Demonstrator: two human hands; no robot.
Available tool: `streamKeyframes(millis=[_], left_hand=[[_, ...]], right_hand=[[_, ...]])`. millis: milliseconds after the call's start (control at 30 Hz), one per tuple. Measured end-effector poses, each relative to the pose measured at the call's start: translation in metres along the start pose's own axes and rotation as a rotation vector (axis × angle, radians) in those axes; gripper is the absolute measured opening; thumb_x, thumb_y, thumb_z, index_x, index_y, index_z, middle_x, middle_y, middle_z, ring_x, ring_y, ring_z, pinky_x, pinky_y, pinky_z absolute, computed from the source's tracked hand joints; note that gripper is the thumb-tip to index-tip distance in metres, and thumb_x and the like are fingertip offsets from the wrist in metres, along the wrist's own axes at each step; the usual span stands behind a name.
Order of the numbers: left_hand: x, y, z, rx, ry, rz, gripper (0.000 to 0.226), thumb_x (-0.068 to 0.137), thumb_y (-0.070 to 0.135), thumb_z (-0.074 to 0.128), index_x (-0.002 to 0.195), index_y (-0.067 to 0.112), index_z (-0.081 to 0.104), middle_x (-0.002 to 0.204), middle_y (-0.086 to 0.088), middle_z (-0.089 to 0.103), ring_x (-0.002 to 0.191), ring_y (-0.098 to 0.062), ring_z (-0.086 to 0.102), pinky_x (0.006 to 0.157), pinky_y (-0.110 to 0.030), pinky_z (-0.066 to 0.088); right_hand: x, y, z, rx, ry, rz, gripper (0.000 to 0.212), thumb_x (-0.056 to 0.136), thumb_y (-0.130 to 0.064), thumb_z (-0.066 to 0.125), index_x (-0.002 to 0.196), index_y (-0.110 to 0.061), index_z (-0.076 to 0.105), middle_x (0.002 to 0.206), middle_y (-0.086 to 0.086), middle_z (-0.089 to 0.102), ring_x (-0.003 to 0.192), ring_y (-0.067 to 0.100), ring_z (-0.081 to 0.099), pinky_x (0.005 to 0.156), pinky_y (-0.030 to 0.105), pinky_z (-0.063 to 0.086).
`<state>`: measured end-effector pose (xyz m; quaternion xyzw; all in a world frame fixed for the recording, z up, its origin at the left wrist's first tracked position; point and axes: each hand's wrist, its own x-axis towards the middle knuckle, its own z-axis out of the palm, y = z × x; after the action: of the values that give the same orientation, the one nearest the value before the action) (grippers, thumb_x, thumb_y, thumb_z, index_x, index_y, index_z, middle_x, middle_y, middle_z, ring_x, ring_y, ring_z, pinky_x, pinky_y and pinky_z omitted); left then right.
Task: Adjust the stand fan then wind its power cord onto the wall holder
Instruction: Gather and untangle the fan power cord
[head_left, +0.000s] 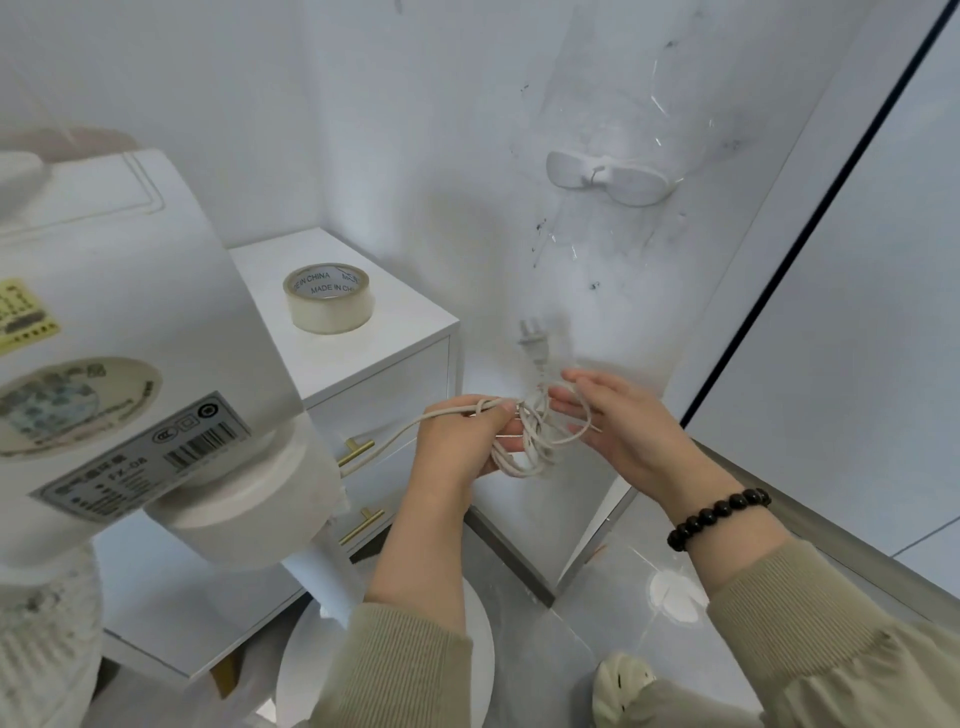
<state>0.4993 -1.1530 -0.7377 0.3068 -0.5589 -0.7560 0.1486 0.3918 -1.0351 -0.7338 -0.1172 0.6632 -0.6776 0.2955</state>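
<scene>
Cord (527, 441) tangle blurs between hands (457, 434) (623, 421); fan (119, 312) cropped left.

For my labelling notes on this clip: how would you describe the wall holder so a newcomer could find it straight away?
Find the white wall right of the white cabinet. High on its scuffed patch, above the plug, sits the wall holder: a white oval bar on a short stem, the only thing fixed to that wall.

The stand fan (135, 291) is cut off at the left edge
</scene>
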Motion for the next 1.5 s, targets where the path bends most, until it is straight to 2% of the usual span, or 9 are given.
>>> streamKeyframes(millis=[233, 533, 733, 833, 933, 1033, 1333, 1400, 1500], left_hand=[[-0.002, 0.010, 0.007, -0.215, -0.034, -0.173, 0.018, 0.091, 0.015, 0.057, 0.080, 0.003, 0.066, 0.048, -0.003, 0.063, 0.036, -0.007, 0.055, 0.042, -0.015, 0.048], [0.000, 0.010, -0.006, -0.004, -0.162, -0.190, 0.014, 0.091, 0.015, 0.058, 0.085, 0.007, 0.068, 0.057, -0.002, 0.061, 0.042, -0.009, 0.055, 0.048, -0.021, 0.050], [0.003, 0.010, -0.012, 0.017, -0.070, -0.197, 0.015, 0.087, 0.021, 0.064, 0.078, 0.010, 0.067, 0.060, -0.004, 0.063, 0.045, -0.010, 0.056, 0.052, -0.023, 0.054], [0.000, 0.011, -0.012, 0.152, -0.040, -0.178, 0.030, 0.088, 0.036, 0.061, 0.075, 0.010, 0.066, 0.062, -0.005, 0.065, 0.049, -0.013, 0.061, 0.062, -0.028, 0.056], [-0.009, 0.014, -0.009, 0.455, -0.103, -0.247, 0.067, 0.090, 0.059, 0.040, 0.076, 0.000, 0.067, 0.067, -0.013, 0.068, 0.048, -0.017, 0.065, 0.050, -0.022, 0.054], [-0.015, 0.017, -0.009, 0.644, -0.254, -0.345, 0.084, 0.092, 0.062, 0.020, 0.071, -0.005, 0.066, 0.056, -0.014, 0.067, 0.044, -0.020, 0.065, 0.040, -0.017, 0.047], [-0.022, 0.032, -0.007, 0.276, -0.375, -0.032, 0.047, 0.096, 0.035, 0.044, 0.071, 0.002, 0.067, 0.053, -0.009, 0.066, 0.041, -0.014, 0.060, 0.038, -0.017, 0.045], [-0.022, 0.039, -0.006, 0.143, -0.223, 0.102, 0.038, 0.094, 0.029, 0.050, 0.071, 0.004, 0.066, 0.056, -0.010, 0.066, 0.043, -0.014, 0.061, 0.042, -0.018, 0.049], [-0.018, 0.036, -0.003, 0.355, 0.091, 0.250, 0.042, 0.087, 0.041, 0.059, 0.065, 0.006, 0.069, 0.061, -0.009, 0.069, 0.052, -0.016, 0.063, 0.057, -0.029, 0.055]], right_hand=[[-0.012, -0.008, -0.010, 0.202, -0.057, 0.127, 0.034, 0.100, -0.020, 0.036, 0.113, 0.001, 0.059, 0.105, 0.014, 0.067, 0.084, 0.023, 0.066, 0.066, 0.029, 0.056], [-0.008, -0.004, 0.001, 0.182, -0.233, 0.331, 0.046, 0.098, -0.027, 0.041, 0.068, -0.004, 0.067, 0.065, 0.008, 0.066, 0.056, 0.018, 0.064, 0.069, 0.034, 0.049], [-0.006, -0.006, 0.002, 0.279, -0.345, 0.357, 0.021, 0.077, -0.013, 0.054, 0.076, -0.003, 0.072, 0.081, 0.011, 0.068, 0.070, 0.022, 0.066, 0.074, 0.034, 0.056], [-0.003, -0.007, 0.001, 0.293, -0.389, 0.316, 0.023, 0.074, -0.009, 0.053, 0.083, -0.002, 0.073, 0.083, 0.012, 0.071, 0.072, 0.022, 0.069, 0.071, 0.030, 0.059], [-0.002, -0.011, 0.002, 0.180, -0.300, 0.239, 0.018, 0.072, -0.008, 0.057, 0.060, -0.005, 0.070, 0.056, 0.006, 0.064, 0.048, 0.015, 0.060, 0.052, 0.021, 0.052], [0.003, -0.008, 0.001, 0.054, -0.146, 0.142, 0.025, 0.088, -0.001, 0.052, 0.063, -0.002, 0.058, 0.043, 0.003, 0.057, 0.036, 0.011, 0.051, 0.040, 0.017, 0.043], [0.005, -0.008, 0.004, -0.192, 0.006, -0.045, 0.026, 0.090, -0.009, 0.056, 0.065, -0.005, 0.057, 0.046, 0.004, 0.054, 0.037, 0.011, 0.046, 0.040, 0.019, 0.039], [0.004, -0.004, 0.006, -0.279, 0.038, -0.065, 0.026, 0.090, -0.007, 0.057, 0.065, -0.007, 0.058, 0.054, 0.008, 0.053, 0.041, 0.014, 0.046, 0.041, 0.021, 0.040], [0.000, -0.004, 0.011, -0.386, 0.063, -0.126, 0.024, 0.090, -0.006, 0.058, 0.066, -0.011, 0.059, 0.061, 0.008, 0.053, 0.047, 0.015, 0.046, 0.049, 0.026, 0.040]])
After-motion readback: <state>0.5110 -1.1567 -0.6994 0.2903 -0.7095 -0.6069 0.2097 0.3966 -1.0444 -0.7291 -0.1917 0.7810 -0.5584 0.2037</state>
